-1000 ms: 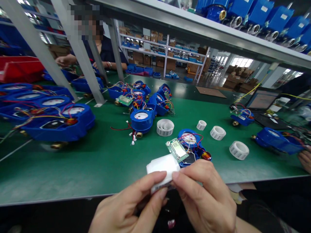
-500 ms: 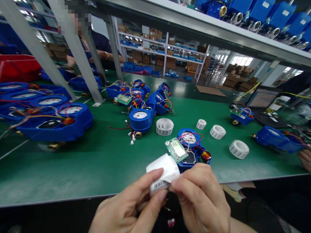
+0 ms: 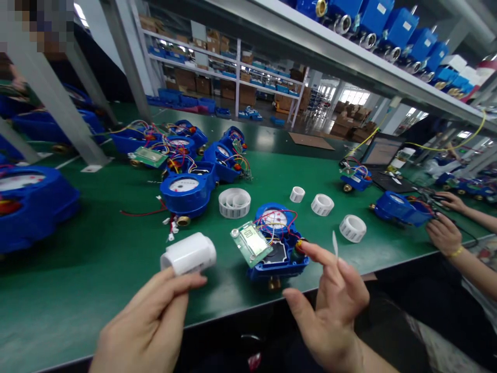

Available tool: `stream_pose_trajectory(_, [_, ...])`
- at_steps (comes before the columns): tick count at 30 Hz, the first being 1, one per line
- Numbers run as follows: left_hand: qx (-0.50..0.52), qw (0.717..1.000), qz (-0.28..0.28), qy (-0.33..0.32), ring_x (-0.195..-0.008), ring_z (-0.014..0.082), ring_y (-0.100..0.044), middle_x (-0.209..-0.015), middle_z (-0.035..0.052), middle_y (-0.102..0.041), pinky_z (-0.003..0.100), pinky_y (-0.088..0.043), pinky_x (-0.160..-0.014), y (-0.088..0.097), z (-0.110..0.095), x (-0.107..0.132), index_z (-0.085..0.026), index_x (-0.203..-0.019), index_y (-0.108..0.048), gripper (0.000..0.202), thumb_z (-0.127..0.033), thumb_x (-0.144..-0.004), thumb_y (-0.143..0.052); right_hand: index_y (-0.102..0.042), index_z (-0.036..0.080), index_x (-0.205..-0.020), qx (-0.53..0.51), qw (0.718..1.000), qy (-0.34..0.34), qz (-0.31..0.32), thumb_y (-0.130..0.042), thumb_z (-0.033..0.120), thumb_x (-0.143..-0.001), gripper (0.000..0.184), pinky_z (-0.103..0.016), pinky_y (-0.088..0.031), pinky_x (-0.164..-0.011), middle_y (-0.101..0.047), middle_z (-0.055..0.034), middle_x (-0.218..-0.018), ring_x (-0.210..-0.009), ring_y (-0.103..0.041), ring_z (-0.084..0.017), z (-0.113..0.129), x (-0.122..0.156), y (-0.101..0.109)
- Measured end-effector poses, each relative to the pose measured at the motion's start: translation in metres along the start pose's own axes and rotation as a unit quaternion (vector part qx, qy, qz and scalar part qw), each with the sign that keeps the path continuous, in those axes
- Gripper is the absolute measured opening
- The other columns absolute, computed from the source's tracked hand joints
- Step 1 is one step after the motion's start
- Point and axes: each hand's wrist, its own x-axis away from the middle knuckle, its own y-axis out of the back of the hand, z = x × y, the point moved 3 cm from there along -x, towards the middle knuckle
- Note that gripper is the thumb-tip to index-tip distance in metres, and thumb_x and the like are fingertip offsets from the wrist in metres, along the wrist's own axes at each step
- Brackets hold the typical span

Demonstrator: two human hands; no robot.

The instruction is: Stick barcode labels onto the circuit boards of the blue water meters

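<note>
My left hand (image 3: 143, 326) is closed on a white roll of labels (image 3: 189, 254), held just above the green table's front edge (image 3: 97, 290). My right hand (image 3: 330, 305) is raised beside it with fingers spread. A thin white label sticker (image 3: 335, 243) stands up from one of its fingertips. Between and just behind my hands sits an open blue water meter (image 3: 277, 259), with loose coloured wires and a green circuit board (image 3: 251, 243) tipped out on its left.
Several white label rolls (image 3: 234, 202) (image 3: 322, 204) (image 3: 352, 228) lie behind the meter. More blue meters (image 3: 186, 189) cluster at the left and back. A co-worker's hands (image 3: 444, 233) work on a meter at the right, near a laptop (image 3: 382, 155). A shelf of blue meters (image 3: 373, 26) hangs overhead.
My hands have come apart. The left keeps the roll and has moved left; the right has pulled away to the right with a peeled label. My view has swung right.
</note>
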Motion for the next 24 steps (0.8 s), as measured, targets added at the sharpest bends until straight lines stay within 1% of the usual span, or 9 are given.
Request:
stream_pose_trajectory(2, [0.003,1.0,0.003,0.018,-0.117,0.0274,-0.062,-0.123,0.003,-0.068,0.044,-0.045,-0.107,-0.01,-0.006,-0.016,-0.027,-0.103,-0.072,0.028,-0.041,-0.093,-0.05,-0.012,0.026,-0.147,0.068,0.997,0.001,0.039,-0.068,0.023,-0.086,0.083,-0.063,-0.046,-0.095,-0.05,-0.0192,-0.135,-0.121,-0.054,-0.033,0.003,-0.005,-0.01])
stream_pose_trajectory(4, [0.017,1.0,-0.014,0.008,-0.115,0.0254,-0.062,-0.122,0.0061,-0.067,0.041,-0.044,-0.107,-0.019,-0.017,-0.03,-0.023,-0.113,-0.069,0.032,-0.038,-0.094,-0.048,-0.017,0.02,-0.145,0.172,0.984,0.012,0.039,-0.072,0.031,-0.084,0.083,-0.065,-0.043,-0.095,-0.051,-0.0211,-0.129,-0.119,-0.052,-0.035,0.01,-0.01,-0.023])
stream_pose_trajectory(6, [0.023,0.999,-0.031,-0.013,-0.115,0.0238,-0.061,-0.124,0.0072,-0.066,0.037,-0.044,-0.107,-0.027,-0.027,-0.039,-0.021,-0.119,-0.066,0.034,-0.037,-0.095,-0.047,-0.023,0.016,-0.141,0.254,0.967,0.017,0.032,-0.071,0.034,-0.085,0.076,-0.064,-0.04,-0.093,-0.056,-0.0193,-0.119,-0.113,-0.053,-0.035,0.016,-0.014,-0.036])
stream_pose_trajectory(8, [0.022,0.999,-0.032,-0.028,-0.117,0.0237,-0.06,-0.126,0.0079,-0.064,0.037,-0.044,-0.106,-0.033,-0.032,-0.043,-0.02,-0.121,-0.065,0.035,-0.036,-0.096,-0.047,-0.028,0.014,-0.135,0.292,0.956,0.008,0.038,-0.07,0.032,-0.086,0.067,-0.061,-0.039,-0.093,-0.06,-0.0171,-0.112,-0.108,-0.057,-0.033,0.018,-0.015,-0.045])
stream_pose_trajectory(11, [0.023,0.998,-0.02,-0.051,-0.118,0.0241,-0.06,-0.126,0.0097,-0.064,0.037,-0.045,-0.105,-0.039,-0.034,-0.046,-0.018,-0.122,-0.065,0.036,-0.036,-0.096,-0.047,-0.032,0.012,-0.13,0.32,0.947,0.007,0.041,-0.069,0.029,-0.086,0.06,-0.058,-0.038,-0.092,-0.061,-0.0161,-0.108,-0.101,-0.06,-0.031,0.016,-0.014,-0.049])
stream_pose_trajectory(14, [0.028,0.997,0.0,-0.075,-0.119,0.0236,-0.059,-0.126,0.0091,-0.064,0.038,-0.046,-0.105,-0.044,-0.037,-0.047,-0.019,-0.123,-0.064,0.035,-0.035,-0.097,-0.047,-0.032,0.01,-0.129,0.34,0.94,0.004,0.031,-0.07,0.028,-0.085,0.061,-0.057,-0.039,-0.089,-0.062,-0.0165,-0.107,-0.099,-0.059,-0.032,0.014,-0.014,-0.047])
stream_pose_trajectory(18, [0.03,0.995,0.016,-0.099,-0.119,0.023,-0.06,-0.127,0.0089,-0.065,0.036,-0.047,-0.105,-0.047,-0.039,-0.048,-0.019,-0.123,-0.064,0.034,-0.033,-0.096,-0.048,-0.033,0.008,-0.129,0.343,0.939,0.006,0.019,-0.07,0.028,-0.085,0.061,-0.055,-0.041,-0.085,-0.062,-0.0173,-0.105,-0.098,-0.056,-0.033,0.012,-0.016,-0.045])
stream_pose_trajectory(21, [0.031,0.993,0.015,-0.112,-0.116,0.0224,-0.062,-0.124,0.0087,-0.067,0.033,-0.048,-0.103,-0.049,-0.036,-0.047,-0.018,-0.12,-0.067,0.032,-0.032,-0.096,-0.051,-0.034,0.01,-0.129,0.34,0.94,-0.003,0.021,-0.07,0.03,-0.085,0.06,-0.056,-0.042,-0.085,-0.061,-0.0169,-0.107,-0.097,-0.056,-0.032,0.009,-0.013,-0.045])
stream_pose_trajectory(24, [0.035,0.992,0.002,-0.12,-0.114,0.0212,-0.063,-0.122,0.0072,-0.068,0.031,-0.049,-0.102,-0.047,-0.035,-0.046,-0.02,-0.118,-0.068,0.03,-0.031,-0.095,-0.052,-0.033,0.016,-0.132,0.307,0.951,-0.038,0.014,-0.07,0.033,-0.085,0.062,-0.055,-0.043,-0.087,-0.063,-0.0151,-0.109,-0.101,-0.058,-0.032,0.005,-0.01,-0.044])
